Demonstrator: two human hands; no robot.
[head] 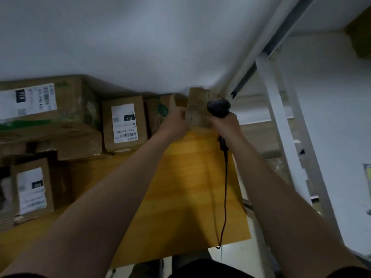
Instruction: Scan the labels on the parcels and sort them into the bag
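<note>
- The left hand (176, 123) grips the left edge of a small brown parcel (197, 105) at the far end of the yellow table (190, 197).
- The right hand (224, 125) is wrapped round the handle of a black scanner (218, 107), whose head is close against the parcel.
- No label shows on the near face. I would turn the parcel until 1 faces the scanner, then hold it steady.
- No bag is in sight.

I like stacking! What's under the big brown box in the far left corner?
The big brown cardboard box lies on a flatter cardboard box, which rests on the yellow wooden table. The tabletop beneath them is hidden.
</note>
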